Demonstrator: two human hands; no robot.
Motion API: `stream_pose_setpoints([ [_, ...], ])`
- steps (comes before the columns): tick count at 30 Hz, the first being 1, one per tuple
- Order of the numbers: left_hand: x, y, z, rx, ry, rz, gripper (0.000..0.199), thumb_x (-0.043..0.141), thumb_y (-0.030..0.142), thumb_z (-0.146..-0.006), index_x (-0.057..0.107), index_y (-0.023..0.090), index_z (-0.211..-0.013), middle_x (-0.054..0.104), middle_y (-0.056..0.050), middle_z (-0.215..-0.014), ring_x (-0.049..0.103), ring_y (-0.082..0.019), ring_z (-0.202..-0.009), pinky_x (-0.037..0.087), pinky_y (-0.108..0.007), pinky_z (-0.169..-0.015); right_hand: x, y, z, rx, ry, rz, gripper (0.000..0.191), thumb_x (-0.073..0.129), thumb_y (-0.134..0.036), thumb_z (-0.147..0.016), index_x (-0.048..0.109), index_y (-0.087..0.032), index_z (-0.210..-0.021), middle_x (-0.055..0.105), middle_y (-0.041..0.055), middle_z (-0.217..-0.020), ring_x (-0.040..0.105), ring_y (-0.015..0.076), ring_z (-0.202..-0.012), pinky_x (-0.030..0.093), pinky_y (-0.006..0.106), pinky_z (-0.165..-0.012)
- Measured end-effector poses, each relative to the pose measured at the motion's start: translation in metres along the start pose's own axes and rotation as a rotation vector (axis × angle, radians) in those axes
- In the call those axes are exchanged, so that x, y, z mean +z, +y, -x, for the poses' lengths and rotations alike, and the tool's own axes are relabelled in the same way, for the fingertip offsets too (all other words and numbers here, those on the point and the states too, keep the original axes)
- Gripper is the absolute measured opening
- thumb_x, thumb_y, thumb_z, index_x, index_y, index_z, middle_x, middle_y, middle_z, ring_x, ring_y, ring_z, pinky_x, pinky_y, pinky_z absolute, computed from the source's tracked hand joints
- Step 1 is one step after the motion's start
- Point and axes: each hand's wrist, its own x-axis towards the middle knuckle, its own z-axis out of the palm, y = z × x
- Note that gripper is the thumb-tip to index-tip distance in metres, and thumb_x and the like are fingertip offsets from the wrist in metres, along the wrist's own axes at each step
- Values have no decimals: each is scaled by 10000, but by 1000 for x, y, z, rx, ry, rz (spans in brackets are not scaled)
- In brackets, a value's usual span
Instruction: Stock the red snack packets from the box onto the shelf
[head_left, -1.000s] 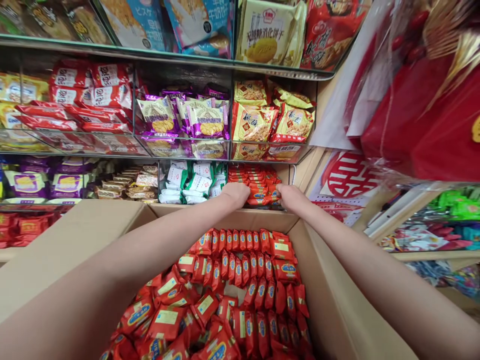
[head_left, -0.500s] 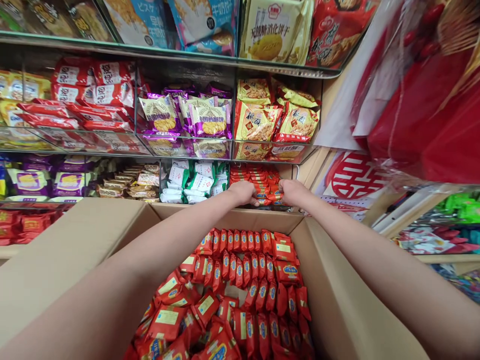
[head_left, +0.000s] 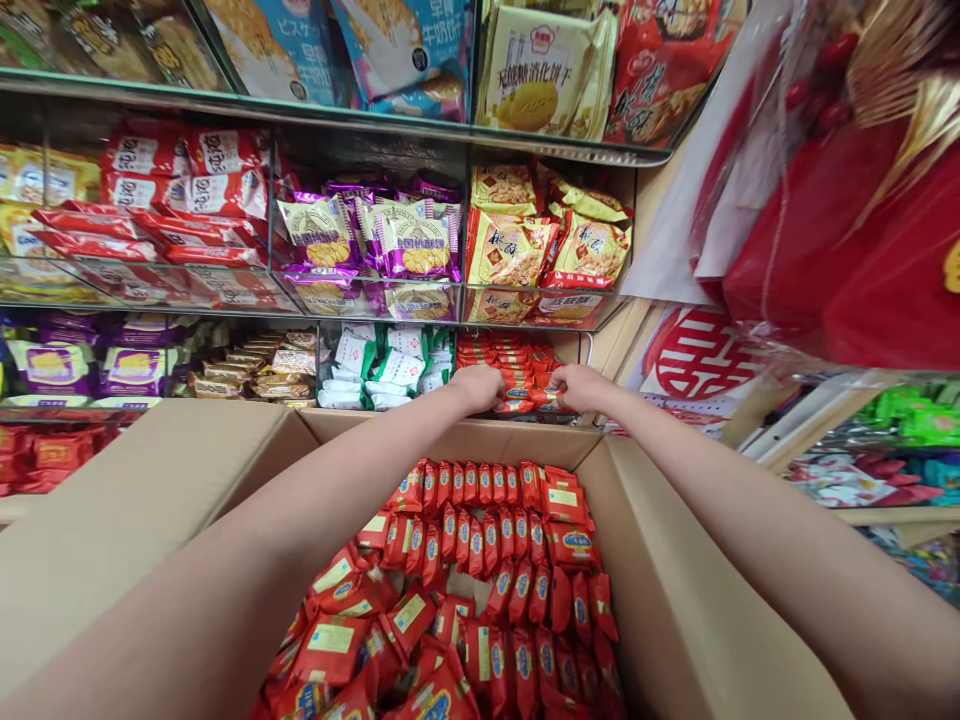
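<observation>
Small red snack packets (head_left: 517,350) are stacked in rows in the lower shelf's right compartment. My left hand (head_left: 480,388) is at the left front of this stack, its fingers curled against the packets; whatever they hold is hidden. On the right side, my right hand (head_left: 581,386) pinches the end of a red packet (head_left: 546,398) at the front of the stack. Below my arms stands an open cardboard box (head_left: 686,560). Many red packets (head_left: 521,600) lie inside it, in upright rows at the back and right, loosely heaped at the front left.
White and green packets (head_left: 397,365) fill the compartment left of my hands. A glass shelf above carries yellow-red packets (head_left: 510,245) and purple packets (head_left: 412,240). Red wrapped goods (head_left: 832,220) hang at the upper right. The box's left flap (head_left: 112,530) is folded outward.
My right hand has shifted slightly left and lower, closer to my left hand. The view has moved a little; the packets in the box look unchanged.
</observation>
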Motion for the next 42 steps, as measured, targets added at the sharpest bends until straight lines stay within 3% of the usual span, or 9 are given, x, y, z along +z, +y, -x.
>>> stream_pose_setpoints([
  [7,4,-1,3,3,23,1,213,592,356,-707,680,297,-892,674,-4,-925,602,-173,-868,442,-218,-717,-1,-15,4,9,-25,99,311,482,-93,-749,618,-117,-1027,630,171,-990,576,235,-964,430,266,-746],
  [14,2,4,6,-3,34,-17,207,589,351,-707,675,296,-887,670,-7,-937,601,-181,-880,446,-235,-734,-1,-14,11,-51,-60,119,330,375,-112,-817,615,-160,-1038,615,155,-1044,562,230,-994,429,295,-760],
  [21,4,11,12,5,66,-59,210,556,324,-728,665,245,-889,661,-51,-901,602,-208,-864,452,-278,-738,-6,-22,9,-4,-90,129,345,360,-92,-812,623,-132,-1033,616,173,-1033,548,250,-1020,430,319,-771],
  [26,4,19,13,94,153,-52,252,476,311,-785,623,225,-971,603,-64,-1011,575,-207,-921,439,-274,-762,-3,-20,2,-4,-95,134,333,389,-96,-798,625,-136,-1031,624,162,-1021,566,237,-993,437,297,-758],
  [34,13,43,2,205,193,-12,308,375,298,-836,638,214,-974,572,-76,-938,568,-199,-873,432,-276,-729,1,-8,6,-62,-63,129,283,481,-75,-741,637,-118,-974,650,143,-956,590,202,-934,425,228,-720],
  [42,17,43,7,225,196,-26,329,368,300,-837,612,209,-1039,551,-88,-926,561,-212,-854,436,-290,-707,-13,5,13,-69,32,89,324,441,-32,-725,642,-138,-957,661,113,-934,601,201,-876,408,225,-669],
])
